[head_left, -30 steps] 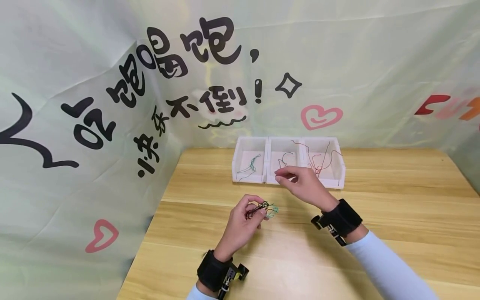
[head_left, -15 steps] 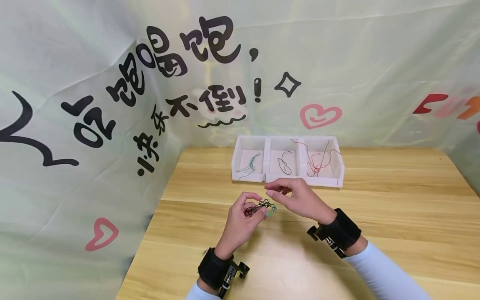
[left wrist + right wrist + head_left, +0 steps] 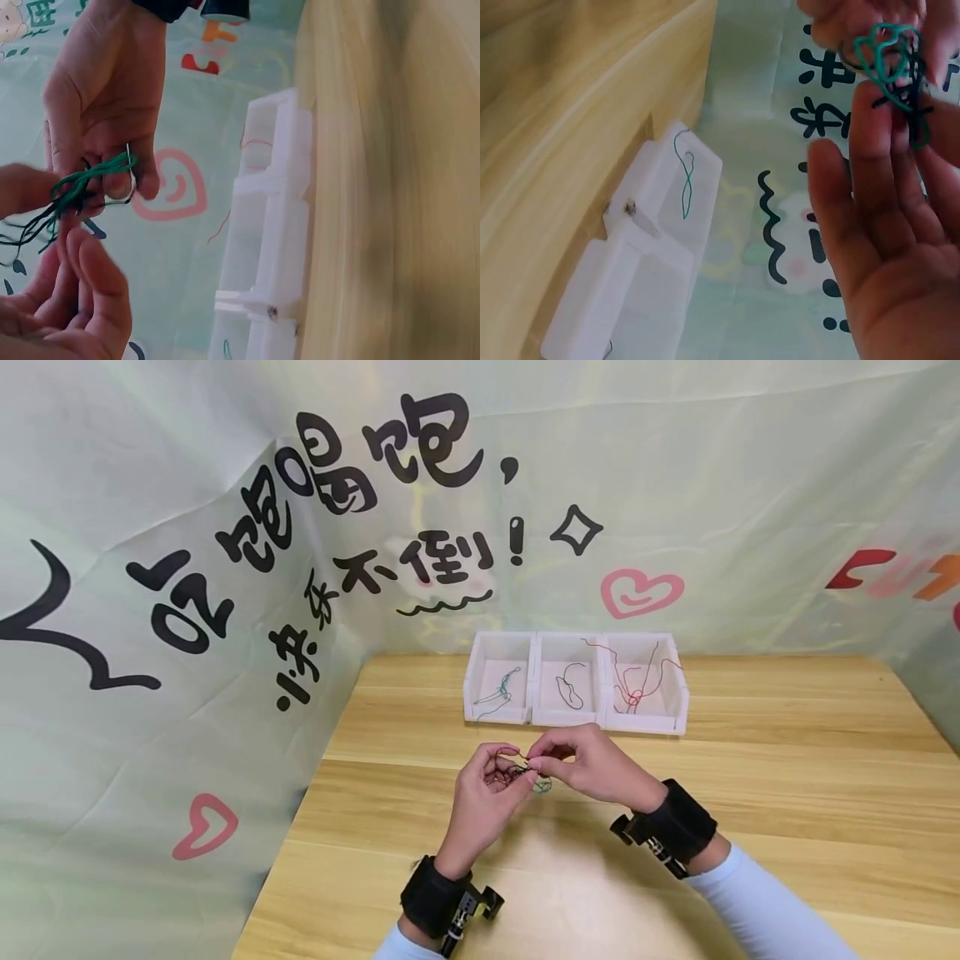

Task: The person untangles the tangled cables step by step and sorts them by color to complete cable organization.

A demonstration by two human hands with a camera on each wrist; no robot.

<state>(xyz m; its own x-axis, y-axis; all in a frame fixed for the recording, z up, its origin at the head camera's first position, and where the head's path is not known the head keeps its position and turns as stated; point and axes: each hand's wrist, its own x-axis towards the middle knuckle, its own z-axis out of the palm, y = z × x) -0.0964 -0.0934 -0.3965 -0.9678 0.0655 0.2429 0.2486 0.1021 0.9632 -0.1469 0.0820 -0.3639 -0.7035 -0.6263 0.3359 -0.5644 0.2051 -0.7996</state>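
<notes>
A tangled bunch of thin, wire-like black and green strands (image 3: 889, 64) is between my two hands, in front of the white bins. My left hand (image 3: 483, 802) holds the bunch by thumb and fingers. At its right side, my right hand (image 3: 596, 768) pinches a dark strand between thumb and forefinger, fingertips close to the left hand's. In the left wrist view, the right hand (image 3: 109, 97) comes down from the top and green loops (image 3: 105, 169) show beside its fingers. The right wrist view shows its other fingers (image 3: 866, 187) extended. Fingers hide part of the bunch.
Three joined white bins (image 3: 570, 720) stand at the back of the wooden table (image 3: 787, 827). The left one has green strands (image 3: 504, 687), the middle one a black strand (image 3: 570, 691), the right one red strands (image 3: 635, 697), some reaching over its rim. A printed cloth wall rises behind.
My right hand has moved away from the middle bin, down and left, to the bunch, and now pinches a strand there. The left hand has stayed nearly in place with the bunch.
</notes>
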